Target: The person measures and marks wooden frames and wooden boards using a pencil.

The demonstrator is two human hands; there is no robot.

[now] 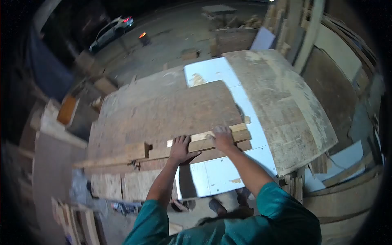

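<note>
Several wooden strips lie side by side along the front part of a large brown board (pixel 163 110) on the workbench. My left hand (pixel 180 149) rests on the left part of the strips, its fingers over the far edge and its thumb stretched out to the right. Over the right part of a light wooden strip (pixel 241 136), my right hand (pixel 222 138) lies with its fingers curled over the top. A short wooden block (pixel 136 150) sits on a long strip (pixel 102 161) to the left of my left hand.
White panels (pixel 253 110) lie on the bench beside and in front of the brown board. A worn wooden sheet (pixel 286 110) covers the right side. Boards lean at the right. An open box (pixel 67 110) stands left. A white car (pixel 111 30) is in the back.
</note>
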